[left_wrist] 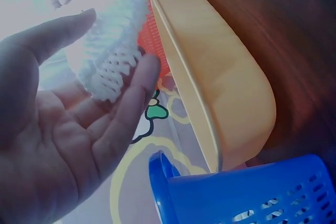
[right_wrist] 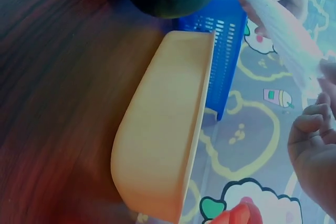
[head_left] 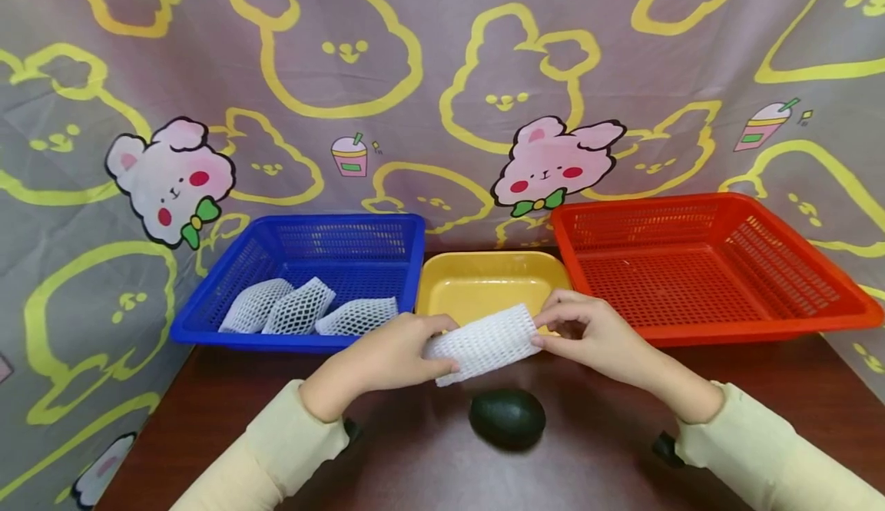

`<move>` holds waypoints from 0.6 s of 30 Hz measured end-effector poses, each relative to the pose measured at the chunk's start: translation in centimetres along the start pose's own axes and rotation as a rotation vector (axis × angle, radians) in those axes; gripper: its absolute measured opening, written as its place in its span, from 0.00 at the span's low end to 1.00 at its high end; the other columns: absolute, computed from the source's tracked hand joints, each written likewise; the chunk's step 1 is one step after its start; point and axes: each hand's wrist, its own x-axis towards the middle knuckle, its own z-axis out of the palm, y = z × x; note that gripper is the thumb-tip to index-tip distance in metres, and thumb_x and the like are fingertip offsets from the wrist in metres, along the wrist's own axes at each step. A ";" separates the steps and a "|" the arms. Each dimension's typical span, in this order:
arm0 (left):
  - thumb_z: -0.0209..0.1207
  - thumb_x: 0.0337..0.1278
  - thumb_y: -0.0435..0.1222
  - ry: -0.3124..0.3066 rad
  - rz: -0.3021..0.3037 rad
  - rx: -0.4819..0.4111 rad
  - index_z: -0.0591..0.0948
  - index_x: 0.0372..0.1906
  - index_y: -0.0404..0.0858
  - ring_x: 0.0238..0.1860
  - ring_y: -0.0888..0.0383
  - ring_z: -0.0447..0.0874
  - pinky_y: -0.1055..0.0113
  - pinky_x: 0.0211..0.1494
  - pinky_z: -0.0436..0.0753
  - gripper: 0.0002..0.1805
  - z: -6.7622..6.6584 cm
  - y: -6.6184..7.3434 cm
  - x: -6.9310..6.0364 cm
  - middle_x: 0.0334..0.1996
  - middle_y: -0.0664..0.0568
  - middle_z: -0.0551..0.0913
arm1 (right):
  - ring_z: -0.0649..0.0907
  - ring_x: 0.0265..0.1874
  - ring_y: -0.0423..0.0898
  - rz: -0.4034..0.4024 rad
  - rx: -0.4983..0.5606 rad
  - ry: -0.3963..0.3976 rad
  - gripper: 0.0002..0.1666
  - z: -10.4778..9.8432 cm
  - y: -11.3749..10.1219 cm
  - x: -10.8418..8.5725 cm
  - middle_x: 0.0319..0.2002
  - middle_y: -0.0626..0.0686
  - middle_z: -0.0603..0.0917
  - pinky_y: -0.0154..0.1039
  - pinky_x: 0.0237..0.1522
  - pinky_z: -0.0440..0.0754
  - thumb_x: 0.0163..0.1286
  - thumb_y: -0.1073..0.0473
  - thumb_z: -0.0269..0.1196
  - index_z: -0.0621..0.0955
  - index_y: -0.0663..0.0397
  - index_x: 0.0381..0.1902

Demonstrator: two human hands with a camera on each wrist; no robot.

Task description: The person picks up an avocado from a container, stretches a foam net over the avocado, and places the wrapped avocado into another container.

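Observation:
Both hands hold a white foam net sleeve in front of the yellow tray. My left hand grips its left end between thumb and fingers, and in the left wrist view the net end lies between thumb and fingers. At the other end, my right hand pinches the edge with thumb and fingertips. The sleeve looks flattened and tilts up to the right. Below it, a dark green avocado lies on the table, touched by neither hand.
A blue basket at the left holds several foam net sleeves. The red basket stands at the right. Behind the containers hangs a patterned cloth. All stand on a dark wooden table.

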 end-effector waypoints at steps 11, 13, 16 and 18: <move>0.67 0.65 0.46 -0.103 0.027 -0.168 0.83 0.53 0.44 0.36 0.65 0.78 0.66 0.42 0.78 0.16 -0.3 -0.4 -0.4 0.36 0.65 0.83 | 0.85 0.49 0.44 -0.290 0.139 -0.084 0.23 0.6 0.3 -0.2 0.49 0.55 0.88 0.33 0.48 0.83 0.61 0.83 0.63 0.87 0.62 0.50; 0.67 0.65 0.47 -0.113 0.024 -0.178 0.83 0.54 0.45 0.37 0.65 0.79 0.66 0.44 0.78 0.17 -0.3 -0.3 -0.4 0.38 0.65 0.84 | 0.86 0.47 0.44 -0.325 0.115 -0.116 0.22 0.8 0.2 -0.1 0.48 0.55 0.88 0.32 0.49 0.83 0.60 0.82 0.66 0.87 0.61 0.49; 0.68 0.65 0.48 -0.096 0.026 -0.142 0.82 0.57 0.46 0.40 0.65 0.80 0.66 0.47 0.79 0.20 -0.4 -0.1 -0.5 0.41 0.63 0.85 | 0.88 0.44 0.46 -0.362 0.082 -0.144 0.22 1.2 0.1 0.0 0.45 0.54 0.89 0.32 0.48 0.83 0.55 0.79 0.72 0.89 0.58 0.46; 0.68 0.64 0.47 -0.060 0.035 -0.099 0.81 0.59 0.45 0.41 0.63 0.81 0.64 0.48 0.80 0.21 -0.6 0.1 -0.6 0.43 0.60 0.86 | 0.88 0.43 0.47 -0.367 0.081 -0.150 0.22 1.4 -0.1 0.2 0.44 0.53 0.90 0.33 0.50 0.83 0.53 0.78 0.74 0.89 0.58 0.45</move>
